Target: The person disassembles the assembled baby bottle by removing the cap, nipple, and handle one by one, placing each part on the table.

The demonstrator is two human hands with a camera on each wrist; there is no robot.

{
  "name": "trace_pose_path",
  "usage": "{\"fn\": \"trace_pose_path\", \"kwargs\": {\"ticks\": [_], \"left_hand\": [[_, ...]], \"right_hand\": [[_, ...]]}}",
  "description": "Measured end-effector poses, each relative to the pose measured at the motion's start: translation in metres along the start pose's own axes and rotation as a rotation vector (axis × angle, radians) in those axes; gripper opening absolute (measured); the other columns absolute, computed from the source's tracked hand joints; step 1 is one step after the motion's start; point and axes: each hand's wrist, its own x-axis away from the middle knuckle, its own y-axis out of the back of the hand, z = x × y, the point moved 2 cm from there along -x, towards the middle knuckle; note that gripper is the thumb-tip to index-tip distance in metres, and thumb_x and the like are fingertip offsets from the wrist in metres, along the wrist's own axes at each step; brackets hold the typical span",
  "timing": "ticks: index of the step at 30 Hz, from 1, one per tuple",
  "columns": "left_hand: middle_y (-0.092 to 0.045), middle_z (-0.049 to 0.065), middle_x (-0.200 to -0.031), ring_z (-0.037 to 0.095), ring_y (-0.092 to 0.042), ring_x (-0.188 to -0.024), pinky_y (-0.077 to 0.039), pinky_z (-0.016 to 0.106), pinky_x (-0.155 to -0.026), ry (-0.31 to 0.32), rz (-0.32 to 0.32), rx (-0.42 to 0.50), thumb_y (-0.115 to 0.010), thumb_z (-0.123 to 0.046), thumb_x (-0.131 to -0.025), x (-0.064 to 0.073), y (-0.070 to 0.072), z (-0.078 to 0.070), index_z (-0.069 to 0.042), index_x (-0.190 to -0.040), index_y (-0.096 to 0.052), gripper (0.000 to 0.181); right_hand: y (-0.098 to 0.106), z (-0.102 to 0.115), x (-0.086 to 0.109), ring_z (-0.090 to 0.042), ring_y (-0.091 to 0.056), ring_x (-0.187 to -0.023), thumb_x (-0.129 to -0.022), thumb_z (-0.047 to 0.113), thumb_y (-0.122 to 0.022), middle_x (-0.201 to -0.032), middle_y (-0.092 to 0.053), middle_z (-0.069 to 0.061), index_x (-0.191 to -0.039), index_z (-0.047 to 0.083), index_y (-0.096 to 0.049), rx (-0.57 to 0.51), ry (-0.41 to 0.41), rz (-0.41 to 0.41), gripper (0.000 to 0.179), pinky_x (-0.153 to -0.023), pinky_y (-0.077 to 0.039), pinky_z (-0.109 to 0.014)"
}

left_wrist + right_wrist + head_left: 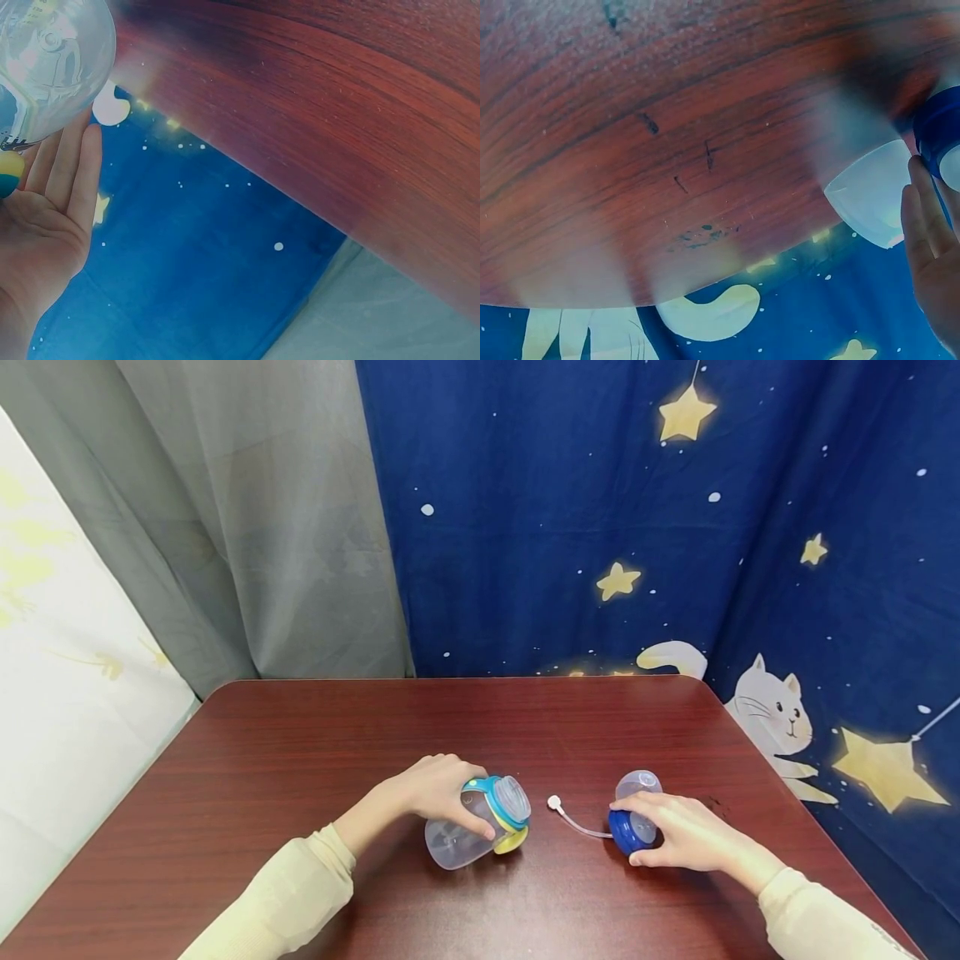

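My left hand (442, 787) grips a clear sippy cup (452, 847), thumb on the near side. The cup is tilted, its uncovered mouth (512, 798) facing right. Round its neck runs a blue ring with a yellow handle (512, 842). In the left wrist view the cup's clear base (71, 56) shows past the fingers. To the right, my right hand (686, 833) holds a dark blue lid (624, 832) between thumb and fingers. A clear cap (638, 782) sticks out beyond it. From the lid a thin straw (581, 827) reaches left, ending in a white weight (554, 802).
Both hands work over a reddish-brown wooden table (315, 735). Dark marks (705, 236) spot its surface near the right hand. Behind it hang a grey curtain (300, 527) and a blue curtain (525, 543) with stars and a white cat.
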Motion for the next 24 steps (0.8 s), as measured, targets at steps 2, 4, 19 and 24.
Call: {"fn": "trace_pose_path", "kwargs": {"ticks": [2,4,19,24], "left_hand": [[-0.051,-0.018,-0.071,0.003,-0.048,-0.062,-0.038,0.024,-0.050,0.001,0.000,-0.002,-0.055,-0.076,-0.056,0.0004,0.0006,-0.0004,-0.020,-0.094,-0.060,0.068],[-0.051,-0.018,-0.071,0.003,-0.048,-0.062,-0.038,0.024,-0.050,0.004,0.002,-0.002,-0.055,-0.076,-0.056,0.0008,0.0011,-0.0008,-0.020,-0.094,-0.060,0.068],[-0.051,-0.018,-0.071,0.003,-0.048,-0.063,-0.038,0.024,-0.051,0.014,0.007,0.001,-0.055,-0.076,-0.056,0.0032,0.0021,-0.0023,-0.020,-0.096,-0.060,0.070],[-0.052,-0.017,-0.072,0.003,-0.048,-0.063,-0.039,0.024,-0.051,0.009,0.004,-0.001,-0.055,-0.076,-0.056,0.0032,0.0028,-0.0022,-0.019,-0.097,-0.061,0.071]], "right_hand": [[0.0004,0.0004,-0.0002,-0.014,-0.055,-0.090,-0.067,0.050,-0.069,-0.108,-0.056,0.005,-0.114,0.018,-0.055,0.017,0.007,-0.004,0.058,-0.066,-0.046,-0.036],[0.0006,0.0010,-0.0005,-0.014,-0.055,-0.090,-0.067,0.050,-0.069,-0.107,-0.056,0.005,-0.114,0.018,-0.055,0.030,0.013,-0.001,0.058,-0.066,-0.046,-0.036],[-0.0013,0.0035,-0.0028,-0.015,-0.053,-0.092,-0.067,0.053,-0.068,-0.106,-0.056,0.004,-0.112,0.017,-0.055,0.053,0.020,0.039,0.059,-0.068,-0.045,-0.038],[-0.0003,0.0047,-0.0043,-0.016,-0.054,-0.091,-0.065,0.054,-0.069,-0.103,-0.057,0.003,-0.111,0.016,-0.057,0.081,0.045,0.017,0.060,-0.068,-0.045,-0.038]]}}
